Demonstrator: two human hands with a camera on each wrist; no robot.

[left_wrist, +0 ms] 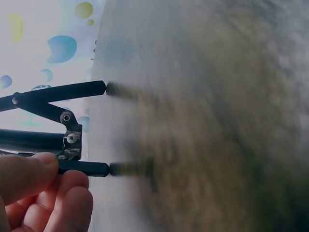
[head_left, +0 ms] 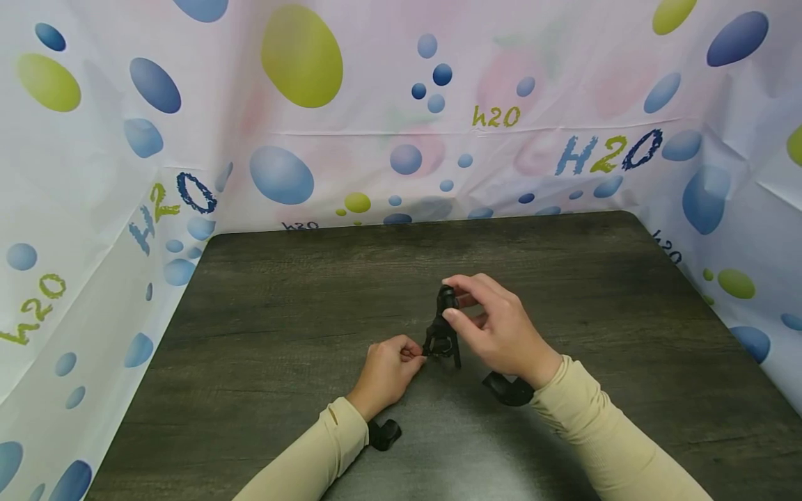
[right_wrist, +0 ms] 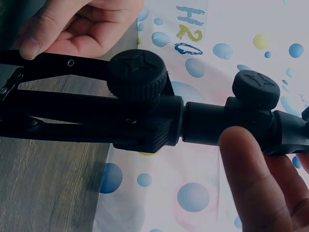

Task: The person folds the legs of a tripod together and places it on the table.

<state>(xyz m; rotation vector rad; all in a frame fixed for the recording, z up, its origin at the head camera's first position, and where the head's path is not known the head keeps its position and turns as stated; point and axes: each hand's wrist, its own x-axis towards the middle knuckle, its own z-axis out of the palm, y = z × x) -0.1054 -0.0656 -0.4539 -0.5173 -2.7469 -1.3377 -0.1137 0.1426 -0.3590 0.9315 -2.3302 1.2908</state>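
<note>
A small black tripod stands on the table with its legs partly spread. My left hand pinches one leg low down between thumb and fingers; the left wrist view shows that leg and a second one reaching to the tabletop. Up at the tripod's head, my right hand holds the top with thumb and fingers. Two ribbed knobs stand out in the right wrist view: a larger knob at the collar and a smaller knob near the head. The head's far end is partly hidden by fingers.
The dark wood-grain table lies under both hands. A white sheet printed with blue and green dots encloses its back and sides. Black devices sit at the left wrist and the right wrist.
</note>
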